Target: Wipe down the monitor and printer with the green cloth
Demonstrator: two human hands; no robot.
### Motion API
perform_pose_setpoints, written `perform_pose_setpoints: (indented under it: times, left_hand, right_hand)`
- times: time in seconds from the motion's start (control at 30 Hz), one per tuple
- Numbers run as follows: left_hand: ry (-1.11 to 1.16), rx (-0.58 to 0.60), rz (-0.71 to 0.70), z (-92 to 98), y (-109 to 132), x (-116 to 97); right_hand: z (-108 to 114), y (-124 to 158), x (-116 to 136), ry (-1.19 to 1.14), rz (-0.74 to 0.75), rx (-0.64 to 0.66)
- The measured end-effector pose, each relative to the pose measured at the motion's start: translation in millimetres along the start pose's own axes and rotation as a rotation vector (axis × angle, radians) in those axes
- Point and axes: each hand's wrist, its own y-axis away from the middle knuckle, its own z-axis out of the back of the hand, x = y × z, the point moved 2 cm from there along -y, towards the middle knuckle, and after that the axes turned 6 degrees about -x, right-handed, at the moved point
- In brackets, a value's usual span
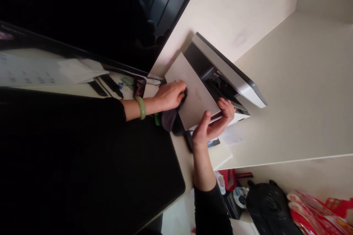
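A white and black printer (197,95) stands against the wall, with its upper section (237,77) raised and dark inner parts showing in the gap. My left hand (172,94), a green bangle at the wrist, is closed on a bunched dark cloth (168,118) and presses it to the printer's pale panel. Most of the cloth hangs below the fingers. My right hand (213,123) grips the edge of the same panel, thumb on the near side and fingers curled over the rim.
A large black monitor (82,11) stands beside the printer. Papers (79,69), black cables (110,82) and small items lie on the desk under it. A broad black surface (110,169) fills the near side. Beyond the desk edge are a black bag (270,205) and red packages (317,209).
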Motion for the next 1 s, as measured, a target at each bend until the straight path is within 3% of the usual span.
perform_pose_setpoints:
  times: [0.17, 0.33, 0.5, 0.67, 0.8, 1.0]
  left_hand:
    - [0.009, 0.014, -0.037, 0.9, -1.7, -0.6]
    - [-0.015, -0.011, 0.036, 2.8, -2.0, -0.2]
    - [0.025, 0.026, -0.111, 0.7, 2.1, -6.4]
    - [-0.038, 0.006, -0.034, 2.0, 0.4, -0.3]
    - [0.003, 0.039, -0.109, 0.1, 4.4, -3.4]
    - [-0.014, 0.013, -0.037, 1.3, 4.4, -5.2]
  right_hand:
    - [-0.2, 0.2, -0.6, -0.001, -0.003, 0.01]
    - [-0.4, 0.1, -0.4, 0.034, 0.015, 0.006]
    - [-0.8, 0.5, -0.8, 0.052, 0.003, 0.012]
    - [-0.6, 0.8, -1.5, 0.043, 0.02, 0.005]
    - [-1.1, 0.6, -1.9, 0.027, 0.016, 0.002]
    - [-1.9, 0.9, -1.4, 0.043, 0.022, -0.013]
